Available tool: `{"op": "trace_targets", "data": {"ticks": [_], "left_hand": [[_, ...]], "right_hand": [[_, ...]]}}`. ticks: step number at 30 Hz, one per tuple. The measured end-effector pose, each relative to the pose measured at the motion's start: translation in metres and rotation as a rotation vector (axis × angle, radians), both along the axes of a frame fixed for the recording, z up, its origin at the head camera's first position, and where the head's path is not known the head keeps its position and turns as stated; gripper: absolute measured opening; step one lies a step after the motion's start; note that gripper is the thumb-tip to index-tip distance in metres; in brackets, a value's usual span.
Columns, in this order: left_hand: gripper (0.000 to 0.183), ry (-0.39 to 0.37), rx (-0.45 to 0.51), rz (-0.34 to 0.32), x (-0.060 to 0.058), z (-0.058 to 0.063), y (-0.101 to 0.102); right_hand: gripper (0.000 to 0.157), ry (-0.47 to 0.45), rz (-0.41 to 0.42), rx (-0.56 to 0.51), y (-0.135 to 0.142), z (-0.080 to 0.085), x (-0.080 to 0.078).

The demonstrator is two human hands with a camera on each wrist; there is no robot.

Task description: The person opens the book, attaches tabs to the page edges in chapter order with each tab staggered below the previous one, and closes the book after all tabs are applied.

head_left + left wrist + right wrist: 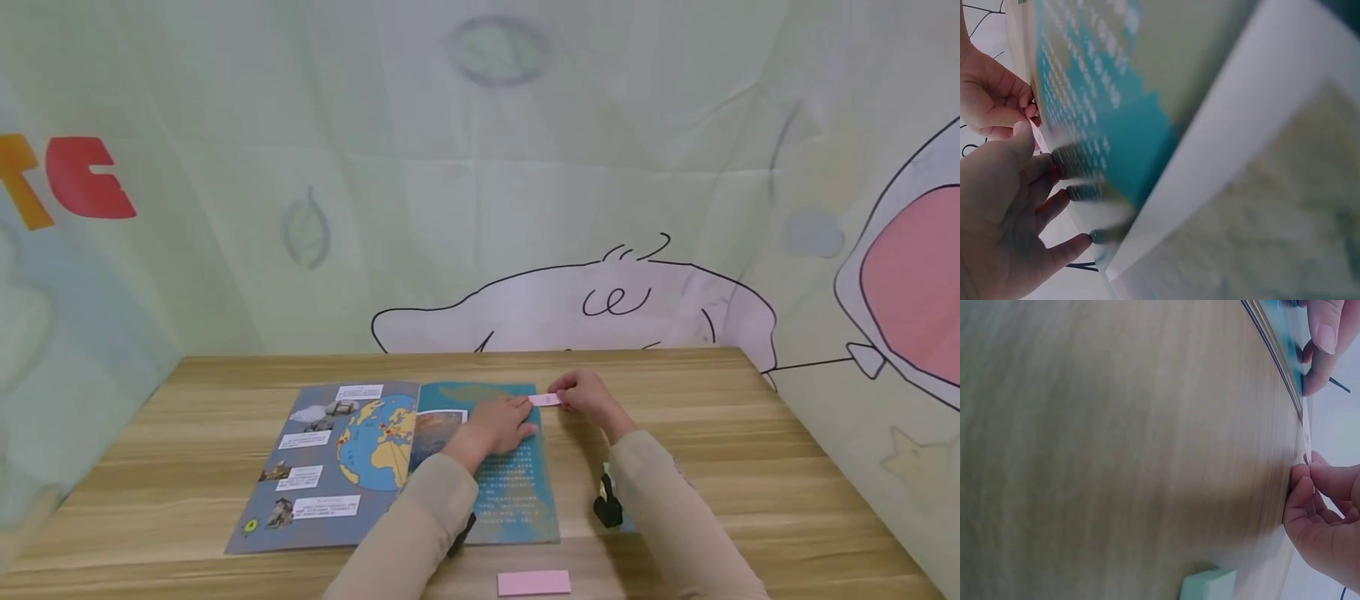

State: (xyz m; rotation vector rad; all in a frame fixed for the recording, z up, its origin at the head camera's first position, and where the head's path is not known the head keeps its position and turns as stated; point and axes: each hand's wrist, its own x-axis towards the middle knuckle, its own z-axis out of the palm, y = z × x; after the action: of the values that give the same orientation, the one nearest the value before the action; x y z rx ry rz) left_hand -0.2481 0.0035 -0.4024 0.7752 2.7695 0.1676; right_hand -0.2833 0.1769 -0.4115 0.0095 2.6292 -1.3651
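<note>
An open picture book (442, 492) lies on the table with a globe map on its left page. My left hand (498, 425) rests on the upper part of the right page; in the left wrist view its fingers are spread with the tips on the paper (1122, 125). A pink sticky note strip (544, 400) sticks out past the right page's edge near the top. My right hand (588, 396) pinches the strip's outer end between thumb and fingers. The strip (1307, 434) spans from the page edge to that hand in the right wrist view.
A pink pad of sticky notes (534, 582) lies by the table's front edge. In the right wrist view a pale green block (1207, 585) sits on the wooden table (1116, 456). A printed cloth (450, 208) hangs behind the table.
</note>
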Motion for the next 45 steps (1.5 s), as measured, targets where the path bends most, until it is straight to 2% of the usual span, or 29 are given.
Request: {"op": "trace_targets", "data": {"ticks": [3, 11, 19, 23, 30, 38, 45], "left_hand": [[0.053, -0.020, 0.000, -0.001, -0.001, 0.002, 0.000], [0.053, -0.012, 0.026, -0.041, -0.004, 0.003, -0.003], [0.056, 0.088, -0.097, -0.074, -0.004, -0.001, 0.001], [0.058, 0.148, -0.146, -0.066, -0.003, -0.003, 0.005], [0.057, 0.220, -0.160, -0.043, -0.003, -0.008, 0.009], [0.059, 0.234, -0.162, -0.027, -0.006, -0.011, 0.010], [0.065, 0.270, -0.224, -0.025, -0.006, -0.011, 0.006]], "right_hand": [[0.018, -0.014, 0.002, -0.002, 0.001, 0.000, -0.001], [0.019, -0.023, -0.004, -0.017, 0.001, -0.001, -0.003], [0.019, -0.008, -0.004, -0.021, -0.001, -0.001, -0.002], [0.019, -0.020, -0.024, -0.007, -0.002, 0.000, -0.002], [0.020, -0.038, -0.049, 0.009, -0.006, 0.002, -0.002], [0.020, -0.028, -0.049, 0.002, -0.008, 0.002, -0.001], [0.020, -0.021, -0.045, 0.004, -0.006, 0.002, -0.001]]}}
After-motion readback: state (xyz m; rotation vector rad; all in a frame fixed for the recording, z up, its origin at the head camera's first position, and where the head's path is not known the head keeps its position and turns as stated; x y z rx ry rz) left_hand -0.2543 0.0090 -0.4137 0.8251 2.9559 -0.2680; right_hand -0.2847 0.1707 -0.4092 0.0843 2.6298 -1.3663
